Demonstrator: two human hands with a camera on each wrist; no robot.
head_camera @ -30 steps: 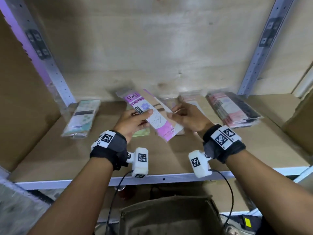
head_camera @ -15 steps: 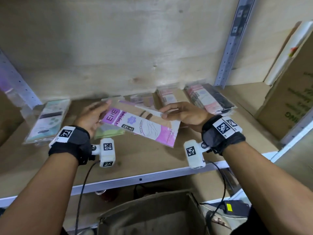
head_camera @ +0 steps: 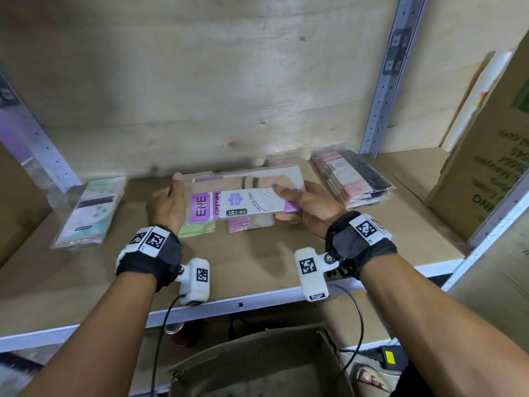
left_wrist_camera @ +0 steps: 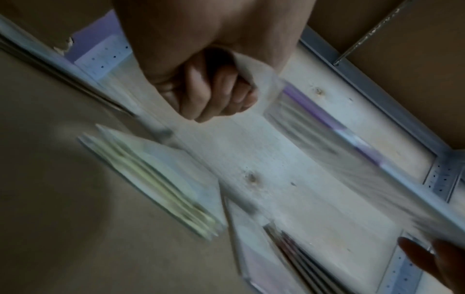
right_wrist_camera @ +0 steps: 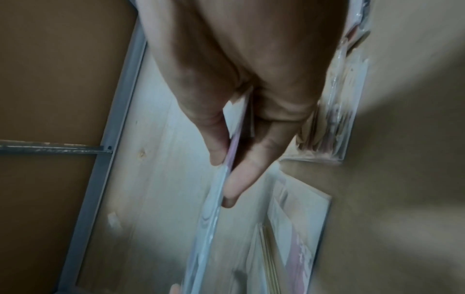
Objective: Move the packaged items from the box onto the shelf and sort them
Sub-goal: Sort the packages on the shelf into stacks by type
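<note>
A purple-and-white "ENE" stocking packet point(head_camera: 243, 206) hangs level above the shelf board point(head_camera: 257, 267), and a second clear packet with beige stockings point(head_camera: 246, 180) shows just behind it. My left hand point(head_camera: 166, 204) grips the left end, with the fingers curled at the clear plastic edge point(left_wrist_camera: 254, 79) in the left wrist view. My right hand point(head_camera: 309, 204) pinches the right end between thumb and fingers point(right_wrist_camera: 234, 179). The open cardboard box point(head_camera: 257, 362) stands below the shelf, and its inside is hidden.
A teal packet point(head_camera: 88, 213) lies at the shelf's left. A green packet point(head_camera: 197, 229) and a pink one point(head_camera: 249, 224) lie under the held packet. A pink-and-black stack point(head_camera: 352, 179) sits at the back right by a metal upright point(head_camera: 383, 90). A large printed carton point(head_camera: 486, 173) stands further right.
The held packet has turned from tilted to level and sits further back over the shelf. Both hands have shifted along with it, one at each end.
</note>
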